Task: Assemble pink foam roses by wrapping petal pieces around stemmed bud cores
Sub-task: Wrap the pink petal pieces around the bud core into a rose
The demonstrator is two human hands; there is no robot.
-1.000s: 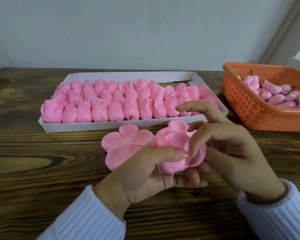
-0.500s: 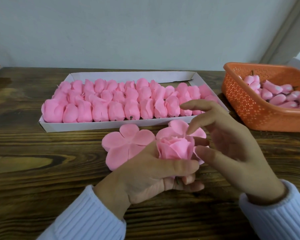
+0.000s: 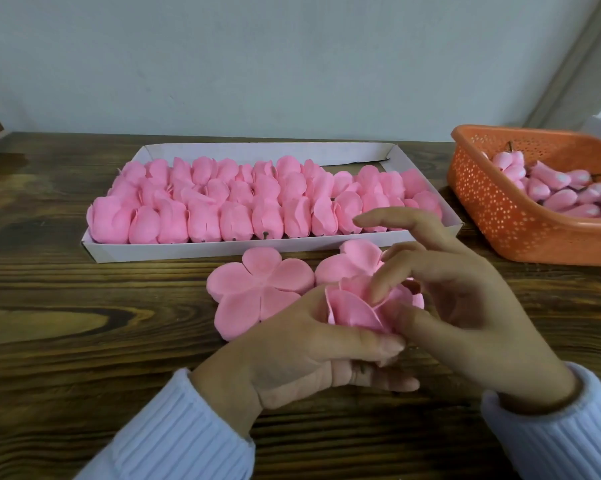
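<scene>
On a dark wooden table (image 3: 67, 341), a person in white ribbed sleeves (image 3: 174, 434) is building a foam rose. A white tray (image 3: 195, 250) packed with finished roses (image 3: 257, 202) is lying along the far side, and an orange basket (image 3: 493, 209) of bud cores (image 3: 552, 188) is sitting at far right. A flat five-petal piece (image 3: 257, 289) is lying just left of the work, its near edge slipping behind the left hand (image 3: 292, 358). That hand is cupping the half-wrapped rose (image 3: 354, 310) from below, thumb curled across its near side, bloom facing up, stem running down into the fingers and mostly hidden. The right hand (image 3: 465, 306) is meeting it from the right, thumb and middle finger pinching the outer petals, index finger lifted clear. The flat piece is lying on the holding hand's side, so the right hand would likely be reaching across the bloom to fetch it.
</scene>
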